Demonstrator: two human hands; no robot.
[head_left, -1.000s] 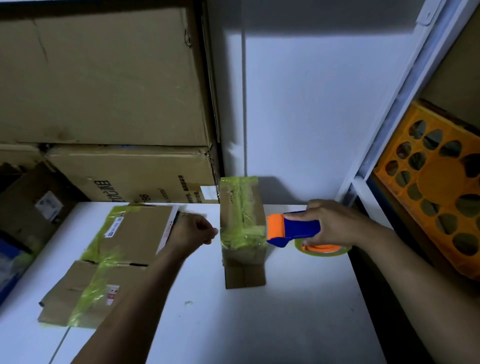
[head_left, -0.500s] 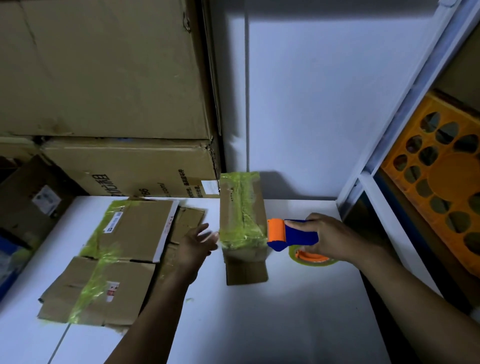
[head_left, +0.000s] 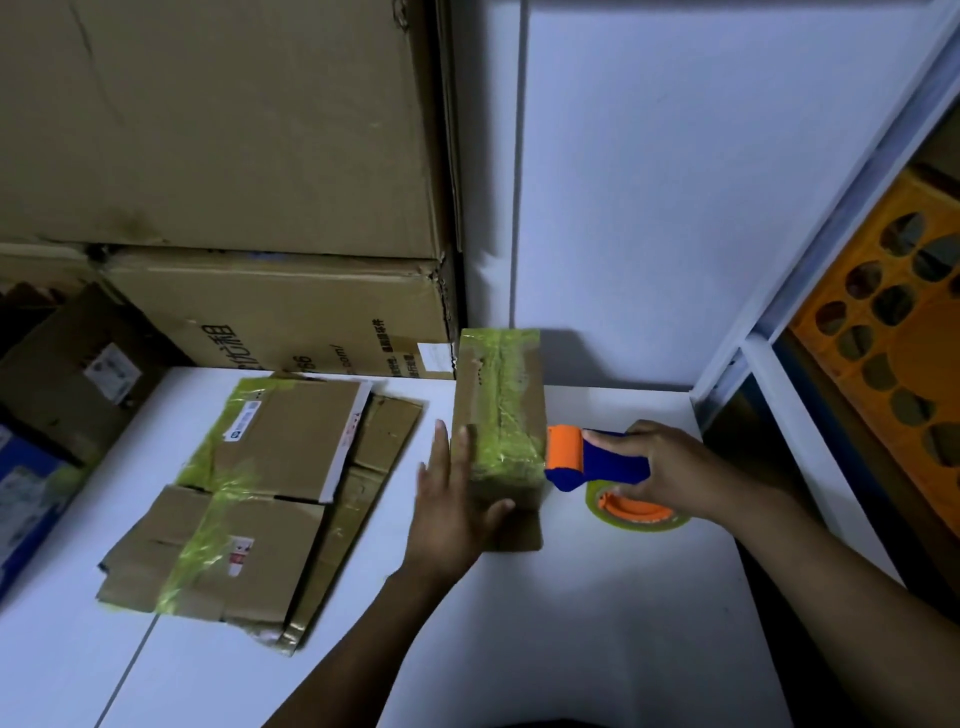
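The small cardboard box (head_left: 501, 410), wrapped in yellow-green tape, stands on the white table (head_left: 597, 623) close to the back wall. The left hand (head_left: 452, 509) lies flat against the box's left side, fingers straight and thumb spread across the near end, pressing and not clasping. The right hand (head_left: 670, 467) is wrapped round the blue handle of the tape dispenser (head_left: 597, 462) (its orange roller touches the box's right edge). Flattened cartons (head_left: 270, 483) lie just left of the box. 2 large boxes (head_left: 234, 130) are stacked behind, and an orange crate (head_left: 883, 338) sits at the right.
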